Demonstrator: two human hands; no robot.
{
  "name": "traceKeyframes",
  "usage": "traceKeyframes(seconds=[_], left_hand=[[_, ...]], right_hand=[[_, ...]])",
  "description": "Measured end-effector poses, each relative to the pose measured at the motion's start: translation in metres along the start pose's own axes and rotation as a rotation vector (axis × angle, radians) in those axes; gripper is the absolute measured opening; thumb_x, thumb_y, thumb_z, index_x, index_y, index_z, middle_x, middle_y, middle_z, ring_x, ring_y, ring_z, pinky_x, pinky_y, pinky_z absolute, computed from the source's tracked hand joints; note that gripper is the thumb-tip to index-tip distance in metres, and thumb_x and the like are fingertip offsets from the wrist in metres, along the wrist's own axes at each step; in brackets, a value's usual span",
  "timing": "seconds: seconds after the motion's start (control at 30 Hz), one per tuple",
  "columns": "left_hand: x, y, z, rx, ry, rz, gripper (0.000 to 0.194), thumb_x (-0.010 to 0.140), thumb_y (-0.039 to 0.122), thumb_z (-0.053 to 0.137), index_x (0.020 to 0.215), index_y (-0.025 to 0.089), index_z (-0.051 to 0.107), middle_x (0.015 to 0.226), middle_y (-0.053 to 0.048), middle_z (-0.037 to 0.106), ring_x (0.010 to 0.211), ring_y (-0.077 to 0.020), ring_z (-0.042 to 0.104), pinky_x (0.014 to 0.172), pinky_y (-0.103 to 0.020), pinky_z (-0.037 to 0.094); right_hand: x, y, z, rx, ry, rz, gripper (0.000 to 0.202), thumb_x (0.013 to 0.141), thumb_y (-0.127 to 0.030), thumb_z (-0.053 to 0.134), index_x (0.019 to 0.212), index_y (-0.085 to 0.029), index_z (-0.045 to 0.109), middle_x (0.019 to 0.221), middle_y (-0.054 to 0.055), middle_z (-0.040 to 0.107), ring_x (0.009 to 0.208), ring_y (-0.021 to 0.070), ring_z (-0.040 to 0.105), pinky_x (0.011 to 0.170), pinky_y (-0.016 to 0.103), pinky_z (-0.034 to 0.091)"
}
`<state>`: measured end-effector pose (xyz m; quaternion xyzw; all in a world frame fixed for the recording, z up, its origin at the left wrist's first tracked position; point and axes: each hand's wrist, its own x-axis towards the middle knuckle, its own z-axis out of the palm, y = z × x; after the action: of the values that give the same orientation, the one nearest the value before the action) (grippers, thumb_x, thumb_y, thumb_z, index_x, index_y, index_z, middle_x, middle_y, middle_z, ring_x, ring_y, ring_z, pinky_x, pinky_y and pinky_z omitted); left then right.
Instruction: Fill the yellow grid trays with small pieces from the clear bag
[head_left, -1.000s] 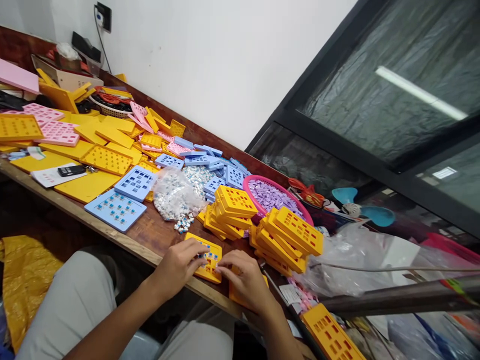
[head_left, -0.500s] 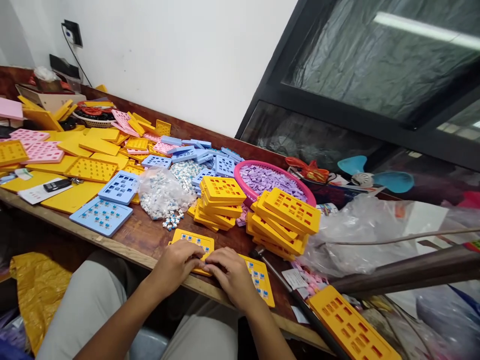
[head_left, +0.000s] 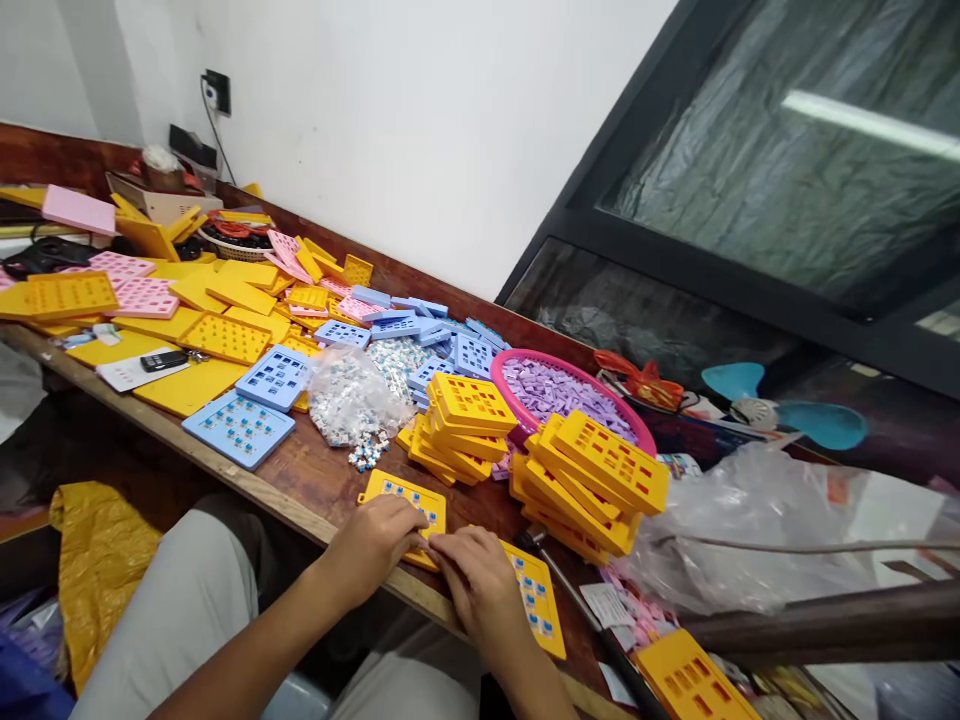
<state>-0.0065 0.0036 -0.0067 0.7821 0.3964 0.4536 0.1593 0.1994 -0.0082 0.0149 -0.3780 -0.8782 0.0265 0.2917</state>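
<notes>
A yellow plastic panel [head_left: 386,484] with small blue-and-white pieces in its openings lies at the table's front edge. Over its near part, my left hand [head_left: 379,540] is closed in a pinch, fingertips down on the panel. My right hand [head_left: 476,575] comes in from the other side, its fingers also pinched, the two sets of fingertips almost meeting. Whatever sits between them is hidden. Under and beside my right hand is a second yellow panel [head_left: 553,612] with similar blue pieces, partly covered.
Two stacks of yellow panels [head_left: 472,400] stand behind my hands, near a pink basket [head_left: 643,430] of purple pieces. Left of them are a clear bag [head_left: 352,390] of small white-and-blue pieces and a blue panel [head_left: 238,428]. A hammer [head_left: 577,595] lies on the right.
The view has swung slightly left and up, so the scene sits farther right and lower. Both hands stay at the same panel, with fingertips slightly shifted.
</notes>
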Motion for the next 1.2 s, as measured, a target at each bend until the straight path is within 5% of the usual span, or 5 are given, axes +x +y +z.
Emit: traceKeyframes(seconds=[0.2,0.37,0.6,0.83,1.2], left_hand=[[-0.001,0.0,-0.003,0.018,-0.099,-0.036,0.011,0.095,0.012,0.061,0.099,0.018,0.068,0.097,-0.005,0.07,0.093,-0.0205,0.065,0.083,-0.031,0.052],[-0.004,-0.002,-0.018,-0.142,0.059,-0.046,0.013,0.094,0.012,0.061,0.102,0.019,0.069,0.1,-0.005,0.071,0.097,-0.0189,0.065,0.088,-0.03,0.052],[-0.016,-0.043,-0.069,-0.217,0.431,-0.263,0.009,0.089,0.024,0.073,0.096,0.021,0.072,0.095,-0.003,0.071,0.086,-0.0166,0.066,0.071,-0.025,0.056],[-0.025,-0.068,-0.089,-0.269,0.505,-0.37,0.017,0.085,0.033,0.076,0.097,0.022,0.072,0.094,-0.002,0.071,0.083,-0.0164,0.068,0.067,-0.025,0.057],[-0.02,-0.069,-0.089,-0.238,0.493,-0.358,0.013,0.085,0.03,0.076,0.094,0.022,0.072,0.093,-0.003,0.071,0.088,-0.0172,0.068,0.071,-0.025,0.058]], right_hand=[[-0.013,-0.016,0.006,-0.249,0.006,-0.106,0.031,0.101,-0.023,0.056,0.131,-0.021,0.064,0.119,0.009,0.074,0.106,0.0268,0.064,0.091,0.043,0.048],[-0.012,-0.022,-0.005,-0.266,-0.095,-0.106,0.032,0.1,-0.024,0.055,0.131,-0.022,0.064,0.12,0.009,0.073,0.105,0.0265,0.065,0.09,0.043,0.048],[0.069,-0.03,0.003,-0.077,-0.154,0.033,0.018,0.101,-0.028,0.056,0.109,-0.023,0.07,0.109,0.007,0.073,0.102,0.0233,0.065,0.088,0.036,0.047],[0.162,-0.04,0.055,-0.39,-0.472,-0.04,0.011,0.097,-0.026,0.062,0.103,-0.024,0.071,0.104,0.007,0.073,0.104,0.0242,0.061,0.087,0.033,0.039],[0.172,-0.028,0.065,-0.443,-0.476,0.057,0.012,0.093,-0.034,0.07,0.097,-0.023,0.07,0.105,0.005,0.074,0.104,0.0234,0.061,0.087,0.033,0.034]])
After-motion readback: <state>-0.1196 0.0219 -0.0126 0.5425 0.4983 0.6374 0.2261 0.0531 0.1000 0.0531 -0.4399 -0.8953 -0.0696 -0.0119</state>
